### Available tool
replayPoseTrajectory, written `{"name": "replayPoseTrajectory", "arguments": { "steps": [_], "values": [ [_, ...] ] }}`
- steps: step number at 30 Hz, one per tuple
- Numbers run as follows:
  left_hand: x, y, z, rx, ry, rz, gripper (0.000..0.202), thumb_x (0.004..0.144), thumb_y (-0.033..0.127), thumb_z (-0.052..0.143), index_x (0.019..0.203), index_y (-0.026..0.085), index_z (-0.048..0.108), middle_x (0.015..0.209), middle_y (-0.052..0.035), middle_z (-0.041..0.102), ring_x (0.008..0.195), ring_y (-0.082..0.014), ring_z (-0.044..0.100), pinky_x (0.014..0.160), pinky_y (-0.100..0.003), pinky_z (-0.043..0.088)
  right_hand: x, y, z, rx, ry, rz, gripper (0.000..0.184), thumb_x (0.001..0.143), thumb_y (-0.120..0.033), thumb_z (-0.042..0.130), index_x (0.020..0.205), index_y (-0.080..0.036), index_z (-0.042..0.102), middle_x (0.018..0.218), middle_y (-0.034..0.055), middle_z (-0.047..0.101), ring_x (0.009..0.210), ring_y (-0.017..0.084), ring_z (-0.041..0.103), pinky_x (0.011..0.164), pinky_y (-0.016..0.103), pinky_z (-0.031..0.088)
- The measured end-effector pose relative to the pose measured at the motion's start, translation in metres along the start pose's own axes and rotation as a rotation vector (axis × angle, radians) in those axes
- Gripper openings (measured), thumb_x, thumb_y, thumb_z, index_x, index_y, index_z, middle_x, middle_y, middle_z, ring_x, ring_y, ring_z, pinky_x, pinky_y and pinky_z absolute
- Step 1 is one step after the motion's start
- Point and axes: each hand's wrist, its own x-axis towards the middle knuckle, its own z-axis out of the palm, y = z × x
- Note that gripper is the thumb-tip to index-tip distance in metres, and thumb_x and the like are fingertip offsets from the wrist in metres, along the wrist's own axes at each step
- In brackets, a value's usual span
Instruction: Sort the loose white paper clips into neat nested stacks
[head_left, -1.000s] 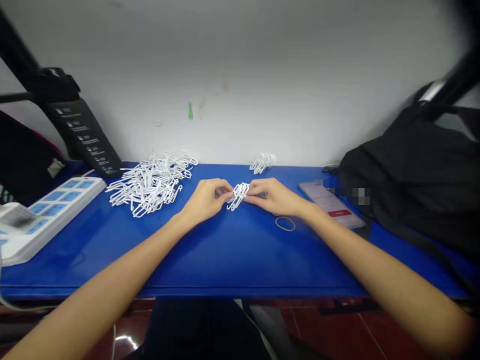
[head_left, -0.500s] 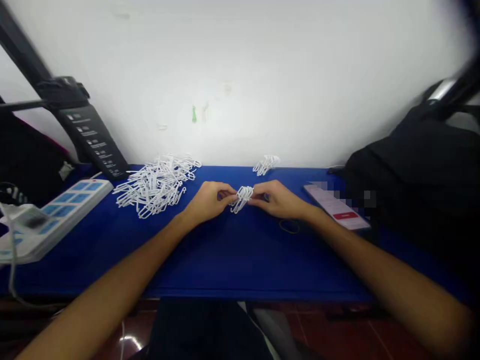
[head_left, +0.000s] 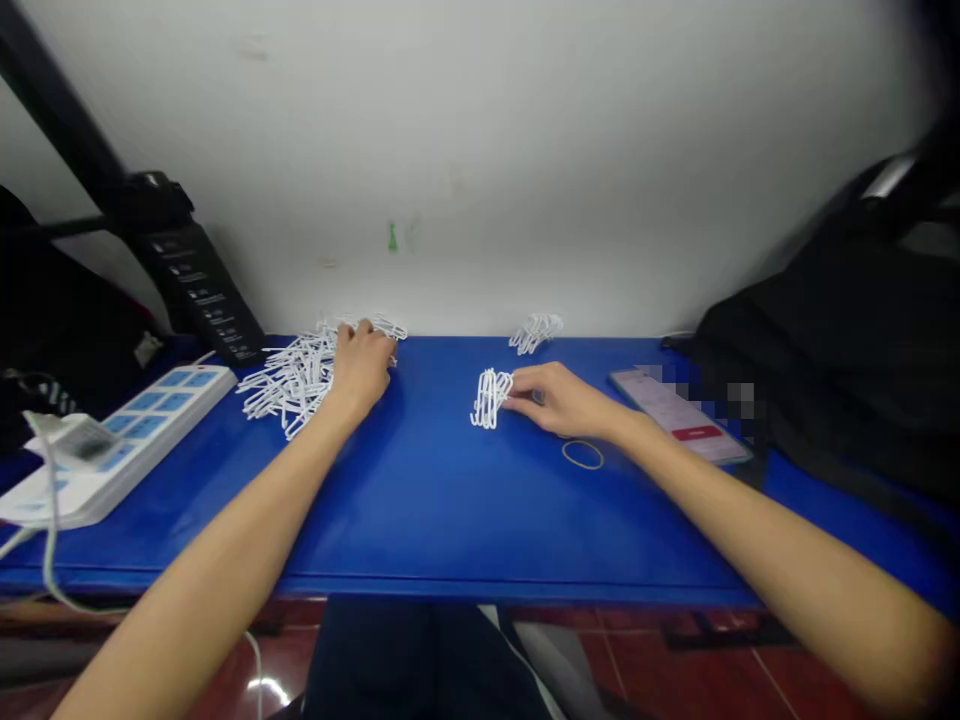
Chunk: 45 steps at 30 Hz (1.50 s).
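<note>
Right grip [head_left: 559, 398] is clamped on the right side of a small hook bunch [head_left: 491, 398], probably to hold the hooks aligned and leave the left side free. My left grip [head_left: 362, 368] is over the loose hook pile [head_left: 292, 375]; fingertips hidden, can't tell if it's closed on any. Second bunch [head_left: 535, 333] sits back by the wall, likely to keep mid-counter [head_left: 450, 500] workable.
</note>
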Motion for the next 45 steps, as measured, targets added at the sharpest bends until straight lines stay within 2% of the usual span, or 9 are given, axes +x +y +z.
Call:
{"name": "replayPoseTrajectory", "arguments": {
  "steps": [6, 10, 15, 21, 25, 31, 36, 40, 45],
  "values": [
    [-0.001, -0.008, -0.014, -0.267, 0.192, -0.078, 0.021, 0.102, 0.028, 0.058, 0.106, 0.021, 0.077, 0.109, -0.0129, 0.079, 0.114, -0.0342, 0.064, 0.099, -0.051, 0.045, -0.001, -0.002, -0.002, -0.008, -0.008, -0.016, 0.027, 0.103, -0.027, 0.061, 0.083, -0.018, 0.074, 0.083, 0.0057, 0.072, 0.074, 0.018, 0.063, 0.071, 0.031, 0.043],
    [-0.001, -0.019, -0.013, -0.39, 0.28, -0.086, 0.022, 0.103, 0.031, 0.055, 0.107, 0.021, 0.075, 0.102, -0.0097, 0.079, 0.099, -0.029, 0.07, 0.09, -0.041, 0.049, 0.0, -0.004, -0.002, -0.014, -0.001, -0.013, 0.029, 0.104, -0.03, 0.06, 0.083, -0.018, 0.076, 0.082, 0.0059, 0.072, 0.073, 0.019, 0.063, 0.07, 0.032, 0.044],
    [0.0, -0.03, -0.014, -0.349, 0.428, -0.162, 0.024, 0.104, 0.034, 0.054, 0.109, 0.021, 0.075, 0.103, -0.0077, 0.081, 0.097, -0.0275, 0.073, 0.09, -0.039, 0.049, -0.001, -0.004, -0.003, -0.032, -0.008, -0.027, 0.028, 0.104, -0.03, 0.06, 0.086, -0.018, 0.077, 0.083, 0.0066, 0.073, 0.074, 0.019, 0.064, 0.071, 0.032, 0.044],
    [0.001, -0.037, -0.01, -0.306, 0.319, 0.079, 0.027, 0.103, 0.038, 0.058, 0.106, 0.022, 0.08, 0.107, -0.0092, 0.083, 0.098, -0.0283, 0.076, 0.091, -0.04, 0.051, -0.001, -0.004, -0.003, -0.043, -0.012, -0.028, 0.029, 0.103, -0.028, 0.06, 0.082, -0.018, 0.076, 0.08, 0.0059, 0.071, 0.072, 0.019, 0.063, 0.07, 0.031, 0.043],
    [-0.001, -0.041, -0.011, -0.467, 0.424, 0.013, 0.022, 0.097, 0.037, 0.068, 0.098, 0.022, 0.083, 0.098, -0.0065, 0.084, 0.087, -0.0243, 0.078, 0.084, -0.035, 0.055, -0.002, -0.004, -0.004, -0.037, -0.031, -0.036, 0.027, 0.103, -0.026, 0.06, 0.083, -0.017, 0.076, 0.08, 0.0059, 0.071, 0.073, 0.019, 0.063, 0.07, 0.031, 0.042],
    [-0.007, -0.036, -0.033, -0.638, 0.609, 0.045, 0.013, 0.091, 0.033, 0.076, 0.089, 0.022, 0.083, 0.091, -0.0025, 0.084, 0.08, -0.0191, 0.078, 0.081, -0.03, 0.059, -0.002, -0.001, -0.004, -0.049, -0.036, -0.026, 0.027, 0.103, -0.028, 0.059, 0.085, -0.019, 0.077, 0.083, 0.0063, 0.073, 0.074, 0.019, 0.065, 0.072, 0.032, 0.043],
    [-0.007, -0.027, -0.044, -0.638, 0.803, -0.033, 0.008, 0.094, 0.027, 0.073, 0.093, 0.021, 0.079, 0.091, -0.0018, 0.082, 0.081, -0.017, 0.078, 0.082, -0.028, 0.062, -0.002, -0.001, -0.004, -0.05, -0.042, -0.036, 0.026, 0.103, -0.027, 0.059, 0.085, -0.018, 0.077, 0.083, 0.0067, 0.073, 0.075, 0.02, 0.065, 0.072, 0.032, 0.043],
    [-0.007, -0.021, -0.044, -0.694, 0.858, -0.105, 0.008, 0.097, 0.026, 0.07, 0.097, 0.021, 0.075, 0.093, -0.0012, 0.08, 0.079, -0.0149, 0.079, 0.07, -0.023, 0.061, -0.001, -0.002, -0.004, -0.055, -0.045, -0.037, 0.028, 0.103, -0.026, 0.058, 0.081, -0.018, 0.074, 0.082, 0.0063, 0.071, 0.075, 0.019, 0.064, 0.072, 0.031, 0.042],
    [-0.005, -0.017, -0.041, -0.857, 0.926, -0.291, 0.019, 0.101, 0.038, 0.067, 0.105, 0.02, 0.069, 0.106, -0.0045, 0.077, 0.074, -0.0136, 0.079, 0.057, -0.022, 0.06, -0.001, -0.002, -0.004, -0.06, -0.044, -0.032, 0.03, 0.103, -0.027, 0.059, 0.077, -0.018, 0.071, 0.079, 0.0058, 0.07, 0.072, 0.019, 0.063, 0.07, 0.031, 0.041]
  ]
}}
